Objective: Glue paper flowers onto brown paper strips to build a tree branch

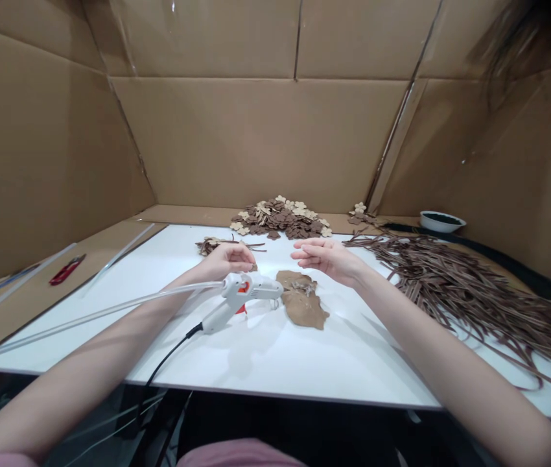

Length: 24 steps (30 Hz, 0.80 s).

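Observation:
My left hand (pixel 233 257) is over the white board behind the glue gun, its thumb and fingers pinched together. A small brown piece (pixel 255 266) shows at its fingertips, mostly hidden, too small to name surely. My right hand (pixel 327 258) hovers to the right with fingers stretched out and nothing visible in them. Between my arms stands a white hot glue gun (pixel 256 287) with an orange trigger, a long clear glue stick (pixel 110 312) running out of its back. Its nozzle points at a brown, irregular scrap (pixel 304 308) with dried glue on it.
Brown and beige flower cutouts (pixel 288 220) are heaped at the back. A small bundle of strips (pixel 212 245) lies behind my left hand. Many brown strips (pixel 450 292) spread at the right, near a white bowl (pixel 441 222). A red cutter (pixel 67 269) lies left; cardboard walls surround the board.

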### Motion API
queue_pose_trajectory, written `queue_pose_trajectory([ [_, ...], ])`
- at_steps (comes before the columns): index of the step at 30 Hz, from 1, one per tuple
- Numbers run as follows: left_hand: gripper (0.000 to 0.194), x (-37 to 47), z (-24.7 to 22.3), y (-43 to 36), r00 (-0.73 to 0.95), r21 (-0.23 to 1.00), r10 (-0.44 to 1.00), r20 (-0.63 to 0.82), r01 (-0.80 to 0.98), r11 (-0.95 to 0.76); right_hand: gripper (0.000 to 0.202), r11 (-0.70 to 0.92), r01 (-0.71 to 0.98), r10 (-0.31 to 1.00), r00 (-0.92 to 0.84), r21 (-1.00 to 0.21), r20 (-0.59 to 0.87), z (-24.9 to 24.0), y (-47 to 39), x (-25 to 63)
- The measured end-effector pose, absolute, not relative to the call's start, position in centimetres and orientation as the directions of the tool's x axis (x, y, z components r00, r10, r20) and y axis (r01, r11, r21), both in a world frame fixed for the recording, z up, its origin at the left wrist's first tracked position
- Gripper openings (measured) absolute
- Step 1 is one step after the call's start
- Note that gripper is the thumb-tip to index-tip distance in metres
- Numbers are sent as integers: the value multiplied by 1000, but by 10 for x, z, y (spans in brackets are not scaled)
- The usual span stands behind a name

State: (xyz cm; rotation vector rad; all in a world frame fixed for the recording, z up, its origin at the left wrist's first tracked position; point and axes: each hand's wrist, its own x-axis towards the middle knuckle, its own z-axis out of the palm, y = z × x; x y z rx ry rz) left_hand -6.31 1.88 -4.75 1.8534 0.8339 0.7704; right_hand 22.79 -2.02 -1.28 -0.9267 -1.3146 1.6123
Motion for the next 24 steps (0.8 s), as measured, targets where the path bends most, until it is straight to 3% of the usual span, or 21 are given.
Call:
queue_pose_trajectory([
  [10, 24, -63, -48, 19, 567, 924, 811, 144, 216, -315, 12, -82, -112, 931, -364, -990, -36, -15, -18, 228],
  [24, 25, -64, -48, 19, 573, 923, 807, 144, 217, -318, 22, -67, -82, 909, -417, -994, -27, -17, -17, 230],
])
